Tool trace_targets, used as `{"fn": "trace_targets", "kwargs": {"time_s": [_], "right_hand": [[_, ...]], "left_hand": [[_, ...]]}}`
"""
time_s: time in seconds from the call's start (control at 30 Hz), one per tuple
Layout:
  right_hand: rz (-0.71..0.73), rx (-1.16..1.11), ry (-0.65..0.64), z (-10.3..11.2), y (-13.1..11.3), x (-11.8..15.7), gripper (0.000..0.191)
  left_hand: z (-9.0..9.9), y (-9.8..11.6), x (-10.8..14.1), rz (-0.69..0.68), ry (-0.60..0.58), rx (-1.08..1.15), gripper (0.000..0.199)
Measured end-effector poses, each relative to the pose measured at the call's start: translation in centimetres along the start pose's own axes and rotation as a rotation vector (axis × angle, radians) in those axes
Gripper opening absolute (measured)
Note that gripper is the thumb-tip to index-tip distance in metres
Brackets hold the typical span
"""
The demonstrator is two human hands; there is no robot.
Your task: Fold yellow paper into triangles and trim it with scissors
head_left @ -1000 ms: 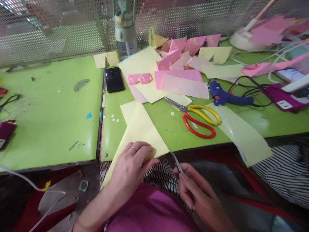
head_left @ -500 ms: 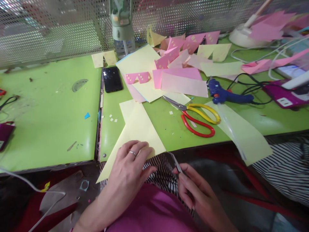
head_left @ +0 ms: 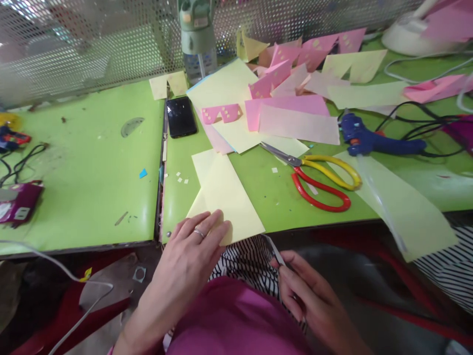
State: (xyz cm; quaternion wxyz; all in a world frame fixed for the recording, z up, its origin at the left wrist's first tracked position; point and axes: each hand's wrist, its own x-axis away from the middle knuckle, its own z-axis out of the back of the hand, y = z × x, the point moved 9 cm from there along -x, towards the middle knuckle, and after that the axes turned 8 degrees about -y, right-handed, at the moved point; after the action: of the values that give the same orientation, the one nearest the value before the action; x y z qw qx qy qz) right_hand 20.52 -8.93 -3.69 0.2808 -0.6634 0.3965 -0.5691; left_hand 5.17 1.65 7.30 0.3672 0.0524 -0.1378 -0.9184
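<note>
My left hand (head_left: 195, 251), with a ring on one finger, lies spread on a pale yellow sheet (head_left: 232, 197) at the table's front edge. My right hand (head_left: 306, 291) is closed around a thin metal blade (head_left: 274, 250), held below the edge with its tip close to the sheet's right corner. Another pale yellow piece (head_left: 201, 165) lies partly under the sheet. Scissors (head_left: 295, 161) with one red and one yellow handle rest open on the table to the right.
A black phone (head_left: 181, 117) and a bottle (head_left: 197, 44) stand or lie behind. Pink and yellow cut papers (head_left: 288, 116) fill the back. A blue glue gun (head_left: 373, 139) with a cable is at right, a protractor (head_left: 132, 127) at left.
The view has shifted, so table objects appear farther right. The sheet's lower left part, which hung past the edge, no longer shows beside my left hand. My right hand still holds the blade.
</note>
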Motion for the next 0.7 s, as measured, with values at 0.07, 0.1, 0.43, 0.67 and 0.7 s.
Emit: {"fn": "trace_targets", "kwargs": {"time_s": [0.07,0.1,0.43,0.67,0.7], "right_hand": [[-0.002,-0.017,0.009,0.09,-0.04,0.07,0.044],[-0.002,-0.028,0.013,0.09,-0.1,0.11,0.044],[0.004,-0.027,-0.007,-0.21,-0.6,0.14,0.041],[0.01,-0.044,0.02,-0.28,-0.78,-0.14,0.043],[0.005,-0.046,0.022,-0.28,-0.78,-0.07,0.043]], "left_hand": [[0.35,0.07,-0.03,0.006,0.043,0.017,0.027],[0.45,0.08,-0.03,0.008,0.058,0.022,0.026],[1.09,0.11,-0.19,0.03,0.141,0.044,0.025],[0.97,0.21,0.02,0.014,0.149,0.011,0.026],[0.89,0.25,0.07,0.01,0.15,0.003,0.026]]}}
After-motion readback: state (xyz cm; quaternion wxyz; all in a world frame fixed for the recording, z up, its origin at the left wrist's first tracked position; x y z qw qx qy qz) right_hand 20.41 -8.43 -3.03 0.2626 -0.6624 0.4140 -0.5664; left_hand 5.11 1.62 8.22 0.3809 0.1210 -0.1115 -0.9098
